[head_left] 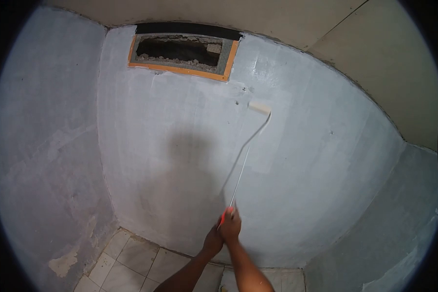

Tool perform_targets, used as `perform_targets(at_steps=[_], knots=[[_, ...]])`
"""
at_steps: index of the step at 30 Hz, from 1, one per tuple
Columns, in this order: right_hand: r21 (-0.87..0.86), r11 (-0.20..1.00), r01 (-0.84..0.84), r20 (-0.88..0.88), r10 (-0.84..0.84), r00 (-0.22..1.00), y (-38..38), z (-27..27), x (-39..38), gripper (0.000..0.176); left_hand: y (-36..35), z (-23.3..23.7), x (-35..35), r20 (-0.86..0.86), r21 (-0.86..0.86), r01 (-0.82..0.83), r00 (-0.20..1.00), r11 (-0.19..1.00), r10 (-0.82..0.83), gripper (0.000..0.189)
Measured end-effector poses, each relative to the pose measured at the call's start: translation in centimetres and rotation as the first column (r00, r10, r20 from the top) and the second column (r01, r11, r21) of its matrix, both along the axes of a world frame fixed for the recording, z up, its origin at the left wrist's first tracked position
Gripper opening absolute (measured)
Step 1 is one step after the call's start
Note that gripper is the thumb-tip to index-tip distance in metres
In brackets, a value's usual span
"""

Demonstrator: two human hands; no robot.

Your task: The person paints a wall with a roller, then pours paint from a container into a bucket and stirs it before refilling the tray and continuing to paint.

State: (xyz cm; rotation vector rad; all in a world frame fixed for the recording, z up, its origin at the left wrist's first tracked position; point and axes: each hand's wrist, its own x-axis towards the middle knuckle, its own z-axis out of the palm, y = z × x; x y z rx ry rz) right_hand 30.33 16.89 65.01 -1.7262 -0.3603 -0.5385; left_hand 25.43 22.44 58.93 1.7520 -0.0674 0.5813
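Note:
A paint roller (259,108) with a pale sleeve rests against the grey-white wall (301,146), right of and below the framed opening. Its thin metal rod runs down to a red-orange handle. My right hand (231,227) is wrapped round this handle near its upper end. Just below and to the left, my left hand (213,242) is also closed round the handle's lower part. Fingers of both hands partly hide the grip. A lighter, wet-looking patch lies on the wall around the roller.
High on the wall, an opening (180,51) has mesh around it, an orange edge strip (180,72) and a black strip above. Side walls stand left and right. White floor tiles (131,258) lie below, a beige ceiling (374,63) above. My shadow falls on the wall.

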Motion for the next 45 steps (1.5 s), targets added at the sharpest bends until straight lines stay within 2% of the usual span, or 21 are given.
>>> perform_targets(at_steps=[2,6,8,12,15,17,18,20,21,22,24,26,29,31,34,36,39,41,43,44,45], knots=[[0.106,0.987,-0.119,-0.058,0.125,0.99,0.2,4.3,2.7,0.034,-0.2,5.9,1.4,-0.053,-0.172,0.075,0.995,0.982,-0.085,0.053],[0.224,0.957,-0.186,-0.14,0.22,0.965,-0.6,9.4,1.3,0.029,-1.3,7.2,3.3,-0.196,-0.317,0.067,0.971,0.946,-0.134,0.053],[0.172,0.966,-0.194,-0.14,0.219,0.966,-1.7,6.7,0.1,0.029,-2.4,4.2,2.0,0.083,-0.045,0.019,0.996,0.999,-0.015,0.054],[0.155,0.977,-0.145,-0.185,0.173,0.967,-2.7,2.0,-3.5,0.032,-3.6,1.1,-1.9,-0.115,-0.212,0.037,0.991,0.977,-0.062,0.055],[-0.014,0.991,-0.132,-0.008,0.132,0.991,-2.0,4.0,0.6,0.031,-2.9,3.4,-1.9,-0.026,-0.05,-0.033,0.999,0.998,0.031,0.056],[0.114,0.969,-0.218,-0.103,0.23,0.968,-0.6,9.3,-0.2,0.031,-1.4,10.4,-1.1,-0.149,-0.354,0.058,0.982,0.933,-0.117,0.056],[0.183,0.959,-0.216,-0.135,0.242,0.961,-0.1,10.6,-0.3,0.031,-0.9,12.0,-1.4,-0.156,-0.354,0.054,0.981,0.934,-0.116,0.056],[0.218,0.951,-0.22,-0.2,0.265,0.943,-0.3,10.5,-0.5,0.035,-0.5,13.6,-2.2,-0.408,-0.436,0.082,0.87,0.896,-0.278,0.056],[0.217,0.952,-0.218,-0.207,0.263,0.942,-1.0,8.0,0.0,0.035,-0.9,10.8,-1.6,-0.413,-0.438,0.08,0.867,0.895,-0.28,0.056],[0.065,0.98,-0.188,-0.137,0.195,0.971,-1.8,4.6,0.5,0.037,-1.7,5.9,-0.2,-0.168,-0.217,0.02,0.984,0.976,-0.058,0.057],[-0.095,0.985,-0.145,-0.045,0.141,0.989,-2.4,3.1,-0.3,0.042,-3.0,0.6,0.0,0.15,-0.023,-0.118,0.981,0.993,0.12,0.059],[0.267,0.932,-0.246,-0.252,0.314,0.915,-2.1,4.7,-3.8,0.043,-2.9,-0.3,-0.2,-0.052,-0.173,-0.024,0.999,0.985,0.015,0.059],[0.234,0.93,-0.284,-0.145,0.323,0.935,-1.5,7.3,-1.0,0.04,-1.9,7.0,-0.7,-0.136,-0.212,0.035,0.989,0.977,-0.065,0.057],[-0.02,0.987,-0.157,0.051,0.158,0.986,-1.0,11.0,1.9,0.036,-1.1,14.0,-0.8,-0.153,-0.22,0.064,0.983,0.973,-0.099,0.057],[0.034,0.968,-0.249,0.03,0.248,0.968,0.1,19.8,2.0,0.03,-0.2,20.1,2.2,-0.088,-0.312,0.053,0.993,0.949,-0.085,0.057],[0.245,0.889,-0.388,0.011,0.397,0.918,0.7,22.4,3.3,0.033,0.5,22.1,4.1,-0.148,-0.359,0.078,0.979,0.93,-0.14,0.056],[0.067,0.962,-0.263,0.028,0.262,0.965,0.3,20.5,4.7,0.033,-0.1,21.3,3.6,-0.109,-0.358,0.053,0.989,0.932,-0.098,0.055],[-0.064,0.984,-0.169,0.177,0.177,0.968,-0.5,15.2,5.2,0.032,-0.9,18.0,1.9,-0.136,-0.285,0.023,0.989,0.958,-0.064,0.056],[-0.047,0.998,-0.049,0.17,0.056,0.984,-0.8,11.4,2.2,0.036,-1.7,11.5,2.0,-0.047,-0.21,-0.017,0.999,0.978,0.007,0.055],[-0.041,0.998,-0.052,0.175,0.058,0.983,-1.2,10.2,1.5,0.036,-1.9,9.4,1.8,-0.015,-0.182,-0.033,0.999,0.983,0.03,0.055],[0.047,0.986,-0.16,0.025,0.159,0.987,-1.4,9.2,0.9,0.037,-2.2,9.6,0.4,-0.071,-0.181,-0.054,0.997,0.982,0.042,0.054]])
